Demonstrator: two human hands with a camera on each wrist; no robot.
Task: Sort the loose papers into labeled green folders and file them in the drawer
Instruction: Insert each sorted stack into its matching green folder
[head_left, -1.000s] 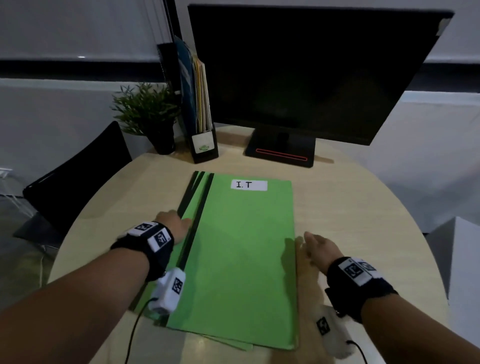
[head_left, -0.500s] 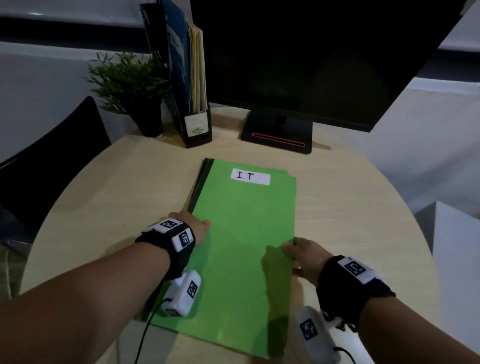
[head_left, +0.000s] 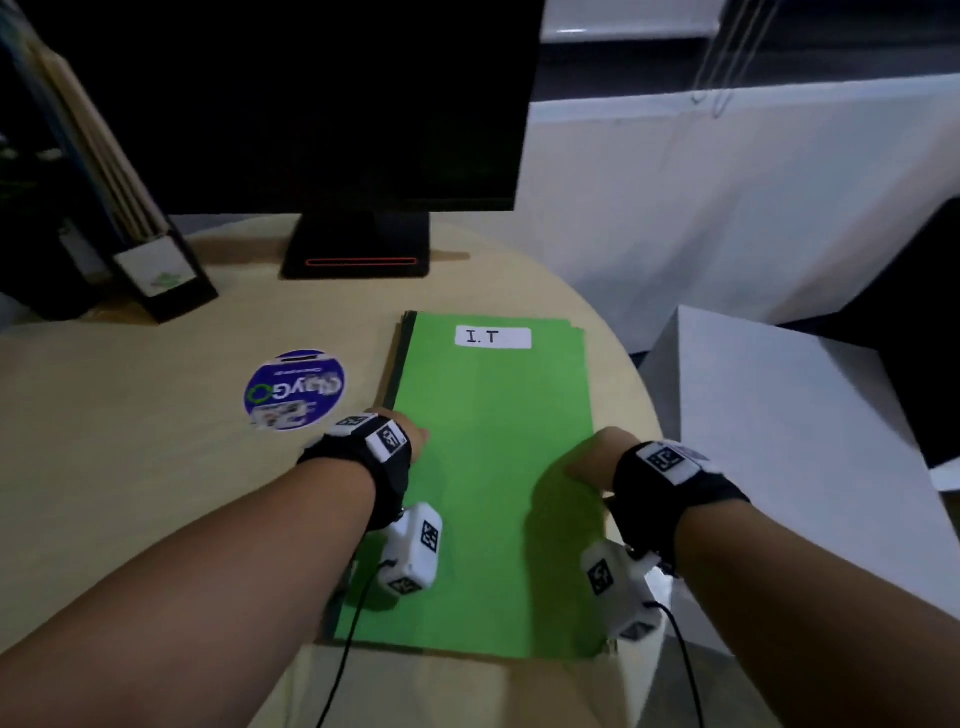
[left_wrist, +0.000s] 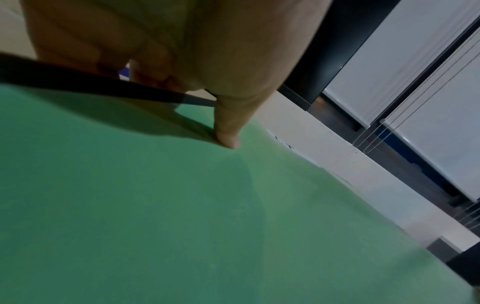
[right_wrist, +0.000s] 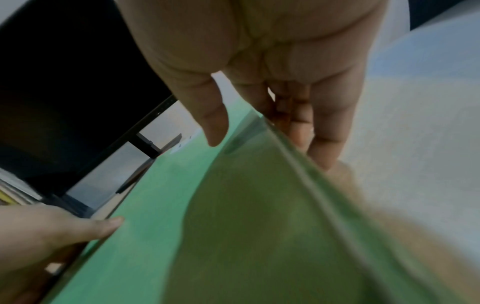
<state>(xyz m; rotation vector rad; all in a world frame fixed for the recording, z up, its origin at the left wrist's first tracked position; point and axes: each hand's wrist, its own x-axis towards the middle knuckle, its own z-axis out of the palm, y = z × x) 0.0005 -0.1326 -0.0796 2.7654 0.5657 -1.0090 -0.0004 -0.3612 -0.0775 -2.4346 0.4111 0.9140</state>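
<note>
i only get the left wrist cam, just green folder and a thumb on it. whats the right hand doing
Observer: The right hand grips the right edge of the folder stack, fingers under it, thumb above; the edge curves up off the table.
Operator: label is too skewed here, what does it say
Observer: The white label on the top folder reads I.T.
Operator: anything on the table left of my hand
Observer: A round blue sticker lies flat there, just beyond the left hand and apart from the stack.
</note>
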